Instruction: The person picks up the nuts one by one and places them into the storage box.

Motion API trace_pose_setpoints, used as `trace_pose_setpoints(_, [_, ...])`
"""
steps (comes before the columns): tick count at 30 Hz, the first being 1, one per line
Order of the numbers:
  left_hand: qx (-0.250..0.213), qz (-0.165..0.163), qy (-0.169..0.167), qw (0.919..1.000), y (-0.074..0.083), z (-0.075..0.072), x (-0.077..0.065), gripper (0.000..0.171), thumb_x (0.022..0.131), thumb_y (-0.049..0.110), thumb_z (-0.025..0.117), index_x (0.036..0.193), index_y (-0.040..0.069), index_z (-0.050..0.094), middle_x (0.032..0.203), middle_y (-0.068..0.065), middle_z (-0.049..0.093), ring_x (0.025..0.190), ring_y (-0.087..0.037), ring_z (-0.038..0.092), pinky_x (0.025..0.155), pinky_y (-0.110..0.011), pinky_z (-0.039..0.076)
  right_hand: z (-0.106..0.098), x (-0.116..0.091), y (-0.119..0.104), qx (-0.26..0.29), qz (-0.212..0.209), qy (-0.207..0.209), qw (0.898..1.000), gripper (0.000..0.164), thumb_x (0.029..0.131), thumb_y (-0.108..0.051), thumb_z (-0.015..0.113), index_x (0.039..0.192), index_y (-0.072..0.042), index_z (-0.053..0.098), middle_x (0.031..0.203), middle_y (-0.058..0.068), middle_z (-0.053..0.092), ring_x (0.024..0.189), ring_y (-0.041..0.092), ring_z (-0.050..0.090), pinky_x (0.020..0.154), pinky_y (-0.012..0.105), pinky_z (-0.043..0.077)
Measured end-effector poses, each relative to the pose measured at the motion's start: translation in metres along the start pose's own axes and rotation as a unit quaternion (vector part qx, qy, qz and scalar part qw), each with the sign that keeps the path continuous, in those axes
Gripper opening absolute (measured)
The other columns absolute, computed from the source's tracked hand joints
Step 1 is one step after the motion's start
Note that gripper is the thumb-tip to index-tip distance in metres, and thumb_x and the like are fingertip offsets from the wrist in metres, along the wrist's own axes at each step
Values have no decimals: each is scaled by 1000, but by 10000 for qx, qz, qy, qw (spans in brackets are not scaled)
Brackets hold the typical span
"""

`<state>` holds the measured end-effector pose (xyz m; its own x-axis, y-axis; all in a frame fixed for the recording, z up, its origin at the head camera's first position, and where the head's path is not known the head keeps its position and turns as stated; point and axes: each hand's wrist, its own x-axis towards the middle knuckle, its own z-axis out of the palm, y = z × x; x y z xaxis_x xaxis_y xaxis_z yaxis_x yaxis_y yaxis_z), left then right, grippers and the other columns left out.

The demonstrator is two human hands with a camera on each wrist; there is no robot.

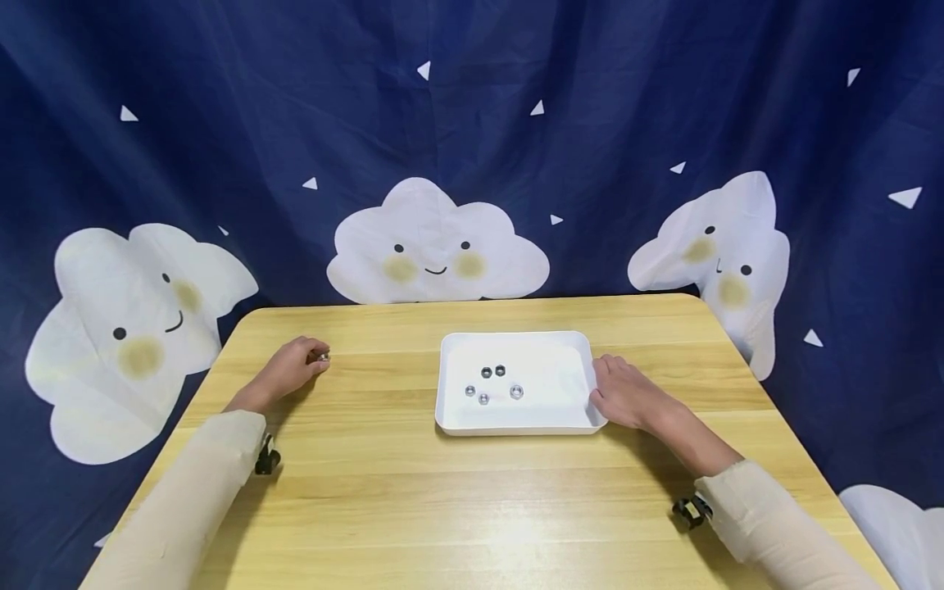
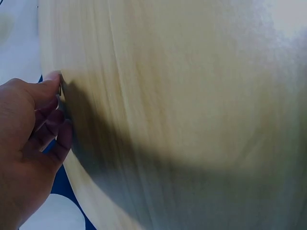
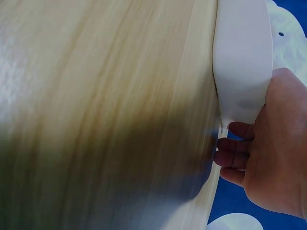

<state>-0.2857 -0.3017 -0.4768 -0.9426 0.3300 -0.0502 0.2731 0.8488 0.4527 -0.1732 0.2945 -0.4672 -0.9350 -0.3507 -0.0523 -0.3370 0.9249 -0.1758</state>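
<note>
My left hand is over the left part of the table, thumb and fingertips pinching a small silvery nut. In the left wrist view only a thin dark edge of the nut shows between thumb and fingers. On the other side, my right hand grips the right end of a white rectangular tray, its thumb at the rim and its fingers curled at the outer wall. Lying apart in the tray are two dark nuts and three silver nuts, one of them larger.
The light wooden table has rounded far corners. Behind it hangs a dark blue curtain printed with white clouds and small triangles. A wide stretch of table lies between the left hand and the tray.
</note>
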Motion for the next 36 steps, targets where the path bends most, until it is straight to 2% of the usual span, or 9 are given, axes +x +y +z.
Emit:
trace_pose_setpoints(15, [80,-73,394,9992,-5,6,3,32,105,13,61,128,-9,63,118,-28,65,108,-43,64,97,-59,53,-1,1,0,-18,37,-66,10000,52,99,-18,43,138,17,42,134,32,52,124,45,50,108,60,42])
trace_pose_setpoints(24, [205,-68,456,9987,-5,8,5,28,104,12,61,122,-8,65,114,-27,67,105,-42,65,95,-58,53,-1,1,-1,35,75,-102,9999,56,100,-18,42,142,18,40,139,34,50,130,47,49,112,61,40])
trace_pose_setpoints(29, [381,51,428,9983,-3,8,6,22,104,8,61,116,-9,66,112,-28,66,103,-42,63,94,-59,52,0,1,0,48,87,-128,9999,56,100,-18,41,143,18,39,140,35,49,131,48,48,113,61,40])
trace_pose_setpoints(36, [936,348,357,9944,3,9,5,15,104,4,55,106,-9,63,105,-26,65,102,-42,61,95,-58,52,1,1,0,35,71,-127,9999,54,100,-18,41,142,17,40,139,34,50,131,48,48,112,61,40])
